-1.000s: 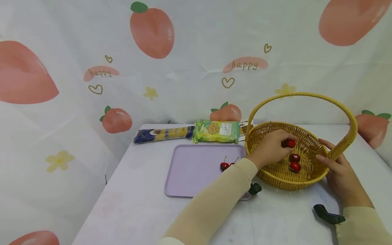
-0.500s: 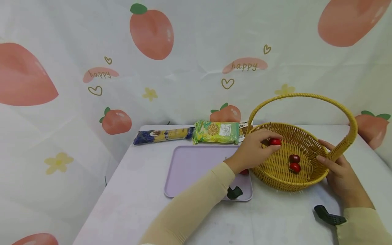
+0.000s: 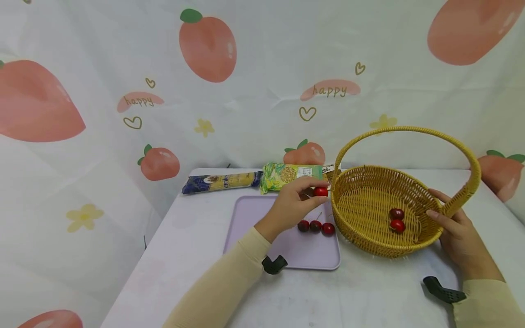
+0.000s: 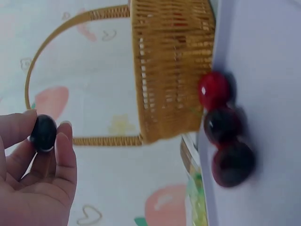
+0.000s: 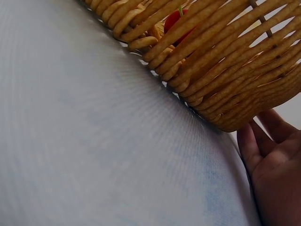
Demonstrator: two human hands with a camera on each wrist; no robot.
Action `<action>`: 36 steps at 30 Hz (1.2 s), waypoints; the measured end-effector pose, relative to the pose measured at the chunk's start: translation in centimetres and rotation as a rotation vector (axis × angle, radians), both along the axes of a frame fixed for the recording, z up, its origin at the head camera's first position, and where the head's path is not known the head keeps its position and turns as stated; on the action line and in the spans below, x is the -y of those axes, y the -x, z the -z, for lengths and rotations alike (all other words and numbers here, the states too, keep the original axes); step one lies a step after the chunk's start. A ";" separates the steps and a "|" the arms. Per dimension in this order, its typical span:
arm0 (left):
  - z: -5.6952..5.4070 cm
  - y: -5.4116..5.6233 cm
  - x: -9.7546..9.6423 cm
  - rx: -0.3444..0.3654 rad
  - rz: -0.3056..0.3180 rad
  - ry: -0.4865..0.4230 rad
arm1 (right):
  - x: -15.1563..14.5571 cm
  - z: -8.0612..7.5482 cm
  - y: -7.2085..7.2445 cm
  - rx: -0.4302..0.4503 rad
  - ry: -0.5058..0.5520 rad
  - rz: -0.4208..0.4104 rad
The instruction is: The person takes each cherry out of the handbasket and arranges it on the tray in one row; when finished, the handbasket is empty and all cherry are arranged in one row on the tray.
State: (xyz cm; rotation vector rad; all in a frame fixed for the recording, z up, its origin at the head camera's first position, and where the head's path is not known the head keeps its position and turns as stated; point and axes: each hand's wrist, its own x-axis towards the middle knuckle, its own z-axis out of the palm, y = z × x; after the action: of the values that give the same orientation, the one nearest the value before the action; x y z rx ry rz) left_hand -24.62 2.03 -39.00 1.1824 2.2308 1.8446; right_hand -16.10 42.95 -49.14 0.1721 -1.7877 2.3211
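My left hand (image 3: 289,202) pinches a dark red cherry (image 3: 321,192) between thumb and fingers, above the far right part of the lilac tray (image 3: 262,228). In the left wrist view the same cherry (image 4: 44,133) looks almost black at the fingertips. Three cherries (image 3: 316,226) lie in a row at the tray's right side, at least one with a stem. My right hand (image 3: 461,234) holds the right rim of the yellow wicker basket (image 3: 361,228), thumb over the edge near the handle's base. Inside the basket, two cherries (image 3: 397,219) sit together toward the right.
Behind the tray lie a long blue-and-yellow packet (image 3: 223,181), a green bag (image 3: 279,175) and a brown-and-white pack (image 3: 331,172). The tall basket handle (image 3: 406,129) arches over its opening. A fruit-printed cloth (image 3: 246,114) hangs behind the white table (image 3: 164,282).
My left hand has moved left out of the basket, carrying the cherry over the tray, and the row of cherries there has come into sight. My right hand stays on the basket rim.
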 end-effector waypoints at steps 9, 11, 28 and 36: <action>1.8 0.1 3.8 0.104 -0.082 -0.008 | 0.1 0.0 -0.1 0.015 -0.014 -0.005; 2.2 0.1 4.5 0.142 -0.102 -0.010 | 0.2 0.0 -0.1 0.014 -0.012 -0.007; 6.5 0.6 7.7 0.390 -0.180 0.078 | -0.1 -0.1 0.1 0.004 -0.009 -0.017; 8.4 0.9 7.6 0.375 -0.190 0.175 | -0.2 -0.1 0.2 0.038 -0.032 0.007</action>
State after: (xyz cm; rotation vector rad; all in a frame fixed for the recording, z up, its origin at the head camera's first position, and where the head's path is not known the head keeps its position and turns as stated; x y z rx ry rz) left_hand -25.55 -5.61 -47.37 0.5589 2.2841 1.7086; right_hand -16.26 43.16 -49.07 0.1271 -1.8411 2.3073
